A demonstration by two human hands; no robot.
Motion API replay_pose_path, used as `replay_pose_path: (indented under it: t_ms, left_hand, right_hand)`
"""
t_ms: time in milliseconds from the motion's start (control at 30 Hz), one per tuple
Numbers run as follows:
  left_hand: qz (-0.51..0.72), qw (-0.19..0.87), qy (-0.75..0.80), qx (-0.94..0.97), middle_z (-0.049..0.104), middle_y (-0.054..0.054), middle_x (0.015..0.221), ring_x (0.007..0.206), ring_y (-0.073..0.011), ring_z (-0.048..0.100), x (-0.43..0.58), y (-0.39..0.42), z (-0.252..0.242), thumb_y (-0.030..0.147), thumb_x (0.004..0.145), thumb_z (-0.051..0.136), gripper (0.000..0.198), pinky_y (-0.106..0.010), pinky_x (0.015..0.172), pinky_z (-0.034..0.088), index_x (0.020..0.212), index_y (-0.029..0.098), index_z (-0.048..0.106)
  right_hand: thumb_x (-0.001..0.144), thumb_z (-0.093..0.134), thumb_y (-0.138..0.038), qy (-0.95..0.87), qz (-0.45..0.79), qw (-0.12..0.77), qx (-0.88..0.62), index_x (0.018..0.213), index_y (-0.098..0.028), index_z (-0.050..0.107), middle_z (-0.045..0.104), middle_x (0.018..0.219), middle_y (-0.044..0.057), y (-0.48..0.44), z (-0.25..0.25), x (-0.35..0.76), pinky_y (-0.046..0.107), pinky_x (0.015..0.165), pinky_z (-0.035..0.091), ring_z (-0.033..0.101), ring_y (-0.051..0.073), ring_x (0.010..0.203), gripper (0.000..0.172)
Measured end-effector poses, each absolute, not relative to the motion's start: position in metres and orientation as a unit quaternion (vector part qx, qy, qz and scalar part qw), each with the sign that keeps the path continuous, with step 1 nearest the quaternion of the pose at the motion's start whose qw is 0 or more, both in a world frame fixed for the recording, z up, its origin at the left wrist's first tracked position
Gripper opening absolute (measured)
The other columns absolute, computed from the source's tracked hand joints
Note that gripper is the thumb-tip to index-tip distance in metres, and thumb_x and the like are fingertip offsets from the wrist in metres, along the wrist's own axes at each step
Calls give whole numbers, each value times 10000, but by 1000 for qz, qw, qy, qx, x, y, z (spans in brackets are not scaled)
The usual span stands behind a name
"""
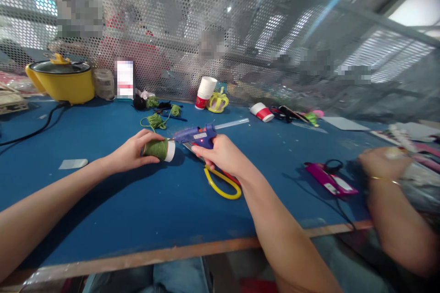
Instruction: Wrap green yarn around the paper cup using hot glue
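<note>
My left hand (135, 151) is closed round a paper cup wrapped in green yarn (157, 150), which lies on its side with a bare white end facing right. In my right hand (223, 153) is a blue hot glue gun (202, 136), its nozzle pointing left at the cup's yarn edge; whether the tip touches cannot be made out. A clear glue stick (233, 123) juts from the gun's rear. Under my right hand lie scissors (220, 191) with yellow-covered handles, partly hidden by the hand. Loose green yarn (156, 122) trails on the table behind the cup.
Behind stand a yellow electric pot (65, 80), a phone (124, 78), stacked paper cups (205, 92) and a yellow crown-like craft piece (217, 101). A tipped paper cup (262, 112) and a magenta box (330, 179) with cable lie rightward. Another person's hand (383, 162) is far right.
</note>
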State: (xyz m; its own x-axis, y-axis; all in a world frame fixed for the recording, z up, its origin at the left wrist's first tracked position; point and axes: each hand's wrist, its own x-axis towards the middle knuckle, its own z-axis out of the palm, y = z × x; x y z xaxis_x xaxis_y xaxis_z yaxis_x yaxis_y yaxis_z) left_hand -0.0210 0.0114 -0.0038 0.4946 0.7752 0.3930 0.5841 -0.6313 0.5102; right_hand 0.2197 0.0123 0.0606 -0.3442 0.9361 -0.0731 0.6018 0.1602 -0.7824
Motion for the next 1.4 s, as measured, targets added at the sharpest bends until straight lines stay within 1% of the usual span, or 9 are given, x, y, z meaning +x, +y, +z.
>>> replay_pose_path:
  t_ms: [267, 433, 600, 733, 867, 1033, 1133, 1267, 1400]
  left_hand:
    - [314, 158, 413, 840, 502, -79, 1036, 974, -230, 509, -21, 12, -6, 389, 756, 583, 430, -379, 842, 429, 1121, 199, 456]
    - [312, 160, 427, 833, 507, -81, 1026, 944, -224, 528, -20, 13, -6, 396, 749, 587, 442, -365, 808, 444, 1120, 189, 463]
    - [322, 166, 436, 824, 513, -93, 1045, 964, -230, 521, -21, 14, -8, 405, 736, 601, 467, -355, 786, 457, 1118, 171, 469]
    - [327, 177, 441, 817, 505, -96, 1078, 995, -237, 508, -21, 15, -10, 414, 735, 598, 472, -351, 774, 468, 1121, 176, 467]
    - [330, 175, 442, 816, 509, -93, 1077, 994, -236, 507, -21, 15, -10, 415, 733, 601, 473, -349, 776, 467, 1120, 179, 468]
    - [323, 166, 437, 823, 512, -86, 1023, 936, -221, 526, -20, 13, -7, 392, 736, 605, 457, -349, 770, 464, 1114, 174, 469]
    - [317, 154, 426, 833, 500, -79, 1016, 924, -218, 532, -19, 12, -5, 379, 738, 606, 435, -359, 787, 460, 1104, 189, 469]
    - [314, 140, 399, 850, 490, -78, 1019, 962, -226, 516, -19, 11, -3, 352, 740, 607, 412, -372, 837, 444, 1095, 196, 469]
    - [306, 138, 395, 855, 475, -75, 1051, 994, -228, 509, -18, 10, -3, 341, 743, 606, 413, -378, 867, 437, 1107, 214, 458]
  right_hand:
    - [722, 558, -312, -742, 355, 215, -527, 632, -149, 503, 478, 430, -31, 9, 62, 221, 180, 361, 380, 434, 70, 356, 194]
    - [732, 559, -322, -753, 335, 198, -530, 662, -141, 519, 502, 466, -19, 8, 63, 222, 172, 367, 381, 445, 65, 356, 198]
    - [736, 563, -312, -757, 329, 183, -533, 721, -136, 553, 489, 441, -32, 5, 66, 221, 172, 359, 365, 449, 74, 353, 176]
    - [741, 562, -298, -766, 321, 170, -531, 701, -138, 564, 476, 397, -39, 2, 69, 220, 179, 366, 355, 439, 78, 346, 164]
    - [742, 563, -295, -770, 307, 173, -532, 700, -141, 573, 485, 398, -37, 1, 69, 220, 187, 371, 360, 444, 82, 343, 160]
    - [741, 562, -297, -768, 291, 189, -539, 697, -138, 570, 484, 407, -33, 3, 68, 219, 186, 371, 374, 462, 86, 346, 165]
    - [736, 562, -301, -763, 293, 197, -542, 700, -139, 557, 486, 420, -31, 4, 66, 220, 183, 364, 372, 466, 86, 345, 166]
    - [728, 563, -310, -755, 306, 205, -543, 711, -142, 542, 490, 446, -32, 6, 64, 220, 178, 357, 374, 454, 75, 343, 170]
    - [721, 569, -310, -746, 318, 216, -544, 702, -144, 526, 486, 432, -34, 10, 61, 220, 176, 354, 381, 450, 76, 346, 172]
